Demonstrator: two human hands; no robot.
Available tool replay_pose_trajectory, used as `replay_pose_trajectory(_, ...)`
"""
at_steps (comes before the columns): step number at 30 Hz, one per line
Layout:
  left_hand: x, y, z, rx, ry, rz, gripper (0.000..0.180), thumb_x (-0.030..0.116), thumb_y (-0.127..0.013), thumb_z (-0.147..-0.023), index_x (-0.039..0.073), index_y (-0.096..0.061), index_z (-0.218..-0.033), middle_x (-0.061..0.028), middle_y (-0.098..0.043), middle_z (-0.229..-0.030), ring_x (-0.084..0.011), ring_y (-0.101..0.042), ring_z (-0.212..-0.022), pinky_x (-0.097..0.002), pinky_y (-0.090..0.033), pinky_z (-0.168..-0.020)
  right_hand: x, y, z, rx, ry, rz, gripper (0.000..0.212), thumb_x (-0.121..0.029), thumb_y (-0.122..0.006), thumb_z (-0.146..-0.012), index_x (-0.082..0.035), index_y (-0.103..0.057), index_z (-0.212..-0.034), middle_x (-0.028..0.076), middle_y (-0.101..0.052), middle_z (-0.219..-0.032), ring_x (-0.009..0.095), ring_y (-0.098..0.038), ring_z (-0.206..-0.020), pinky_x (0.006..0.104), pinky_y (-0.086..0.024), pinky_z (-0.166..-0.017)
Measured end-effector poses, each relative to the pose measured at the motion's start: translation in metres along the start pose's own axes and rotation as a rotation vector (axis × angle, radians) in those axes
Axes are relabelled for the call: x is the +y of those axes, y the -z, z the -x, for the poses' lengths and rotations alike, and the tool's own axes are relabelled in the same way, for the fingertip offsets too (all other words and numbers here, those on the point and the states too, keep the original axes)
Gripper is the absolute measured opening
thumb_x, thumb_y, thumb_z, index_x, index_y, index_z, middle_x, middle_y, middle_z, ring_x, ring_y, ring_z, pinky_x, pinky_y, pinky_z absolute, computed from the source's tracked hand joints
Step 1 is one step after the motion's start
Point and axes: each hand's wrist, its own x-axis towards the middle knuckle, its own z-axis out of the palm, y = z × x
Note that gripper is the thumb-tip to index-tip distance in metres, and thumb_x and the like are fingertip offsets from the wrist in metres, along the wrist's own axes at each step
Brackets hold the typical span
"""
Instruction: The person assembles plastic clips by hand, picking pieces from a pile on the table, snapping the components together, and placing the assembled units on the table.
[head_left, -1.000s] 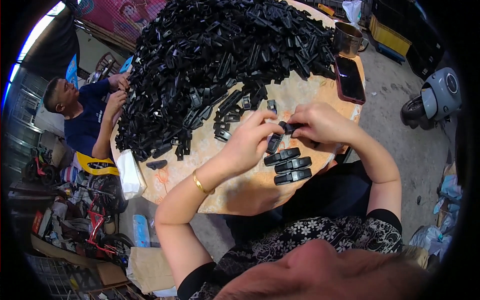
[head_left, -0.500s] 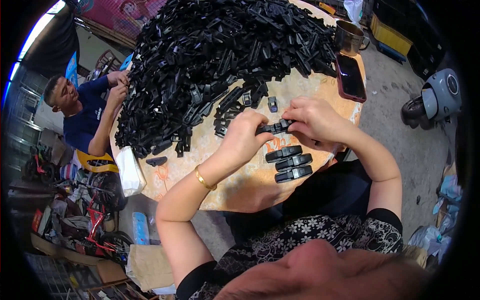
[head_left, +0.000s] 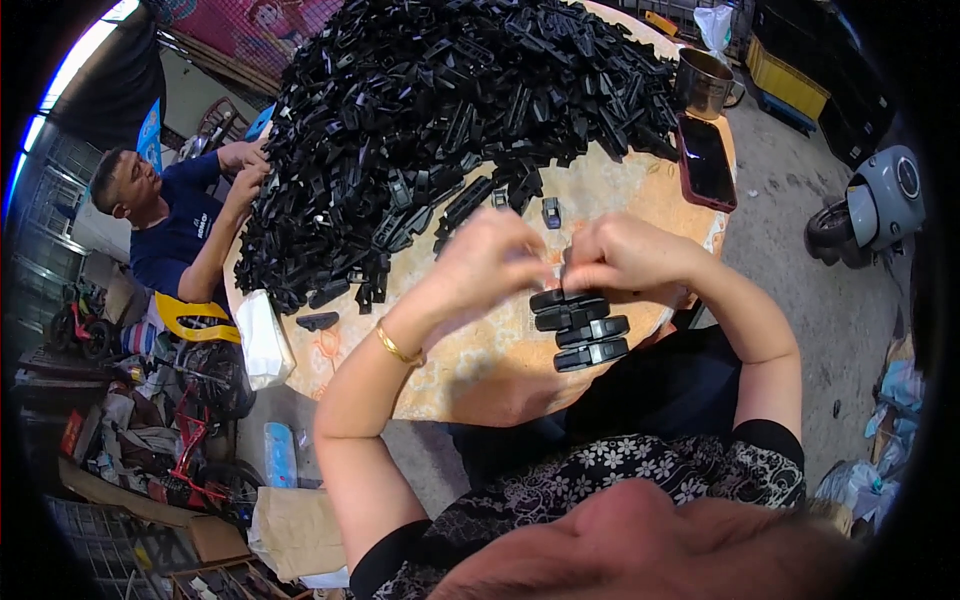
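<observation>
My left hand and my right hand meet above the near edge of a round tan table. Their fingers are closed together on a small black plastic part that they almost wholly hide. Just below my right hand lies a neat row of several finished black clips, side by side on the table. A huge heap of black plastic parts covers the far half of the table. A few loose pieces lie between the heap and my hands.
A person in a dark blue shirt sits at the table's left, hands in the heap. A dark phone and a metal cup stand at the far right. A white bag hangs off the left edge. Clutter and a scooter surround the table.
Both my hands have stayed together over the same spot, fingers working the small part. The person on the left has kept handling parts at the heap.
</observation>
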Motion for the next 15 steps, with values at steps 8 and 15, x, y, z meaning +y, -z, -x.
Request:
replay_pose_trajectory(8,-0.058,0.017,-0.007,0.266,0.268,-0.336,0.032,0.017,-0.073,-0.077,-0.001,-0.067,-0.104,-0.0182,-0.062,-0.102,-0.0344,-0.053,-0.101,-0.0383,-0.044,-0.091,0.018,-0.011,-0.026,0.461,0.138,0.570,0.024,-0.007,-0.066,-0.076,-0.005,-0.064,-0.100,0.008,-0.064,-0.097,0.027,-0.056,-0.098,0.0360,-0.049,-0.081)
replay_pose_trajectory(15,-0.039,0.024,-0.004,0.274,0.406,0.082,0.035,0.015,-0.062,-0.091,-0.001,-0.057,-0.122,-0.0087,-0.068,-0.097,-0.0160,-0.062,-0.086,-0.0274,-0.049,-0.077,0.006,-0.012,-0.008,0.452,-0.098,-0.258,0.029,-0.009,-0.066,-0.075,-0.002,-0.062,-0.103,0.013,-0.062,-0.092,0.024,-0.061,-0.079,0.0315,-0.051,-0.071)
